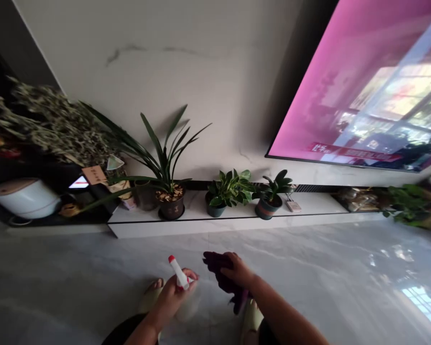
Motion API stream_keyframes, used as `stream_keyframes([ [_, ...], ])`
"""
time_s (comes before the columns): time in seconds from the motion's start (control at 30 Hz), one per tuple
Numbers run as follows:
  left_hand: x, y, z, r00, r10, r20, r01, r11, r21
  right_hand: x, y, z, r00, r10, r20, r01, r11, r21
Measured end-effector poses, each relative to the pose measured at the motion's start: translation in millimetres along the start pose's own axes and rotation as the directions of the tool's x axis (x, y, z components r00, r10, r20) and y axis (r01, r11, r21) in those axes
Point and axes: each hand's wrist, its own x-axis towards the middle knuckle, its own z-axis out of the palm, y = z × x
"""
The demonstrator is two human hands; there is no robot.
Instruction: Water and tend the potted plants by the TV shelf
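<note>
My left hand (pixel 173 293) is closed around the neck of a spray bottle (pixel 180 275). Its white head has a red nozzle tip that points up and toward the shelf, and a faint see-through body shows below the hand. My right hand (pixel 241 272) grips a crumpled dark purple cloth (pixel 217 262), part of which hangs down toward my foot. Both hands are above the floor, in front of the low white shelf (pixel 201 229), and touch none of the plants.
On the shelf stand a long-leaved potted plant (pixel 171 203), a small leafy plant (pixel 215 207), another potted plant (pixel 269 206) and a small box (pixel 293 206). A television (pixel 345 120) hangs at upper right. Left are a white rounded appliance (pixel 25 201) and dried stems (pixel 64 129). Grey floor (pixel 309 268) reflects light.
</note>
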Motion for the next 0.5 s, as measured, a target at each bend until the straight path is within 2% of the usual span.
stream_keyframes([
  [0.1, -39, 7, 9.9, 1.000, 0.008, 0.021, -0.006, 0.997, -0.081, -60, -14, 7, 0.991, -0.089, -0.102, 0.093, 0.995, 0.027],
  [0.17, -64, 7, 20.2, 1.000, 0.007, -0.018, -0.008, 0.995, -0.103, -97, -17, 23, 0.978, -0.153, -0.142, 0.155, 0.988, 0.005],
  [0.27, -94, 14, 31.6, 0.999, 0.023, -0.044, -0.027, 0.993, -0.112, -144, -13, 55, 0.964, -0.227, -0.135, 0.218, 0.973, -0.079],
  [0.37, -117, 34, 32.7, 0.997, 0.073, -0.036, -0.076, 0.993, -0.096, -174, -11, 80, 0.968, -0.226, -0.109, 0.217, 0.972, -0.089],
  [0.5, -140, 63, 27.9, 0.989, 0.149, -0.023, -0.150, 0.983, -0.110, -192, -22, 83, 0.981, -0.180, -0.065, 0.177, 0.983, -0.057],
])
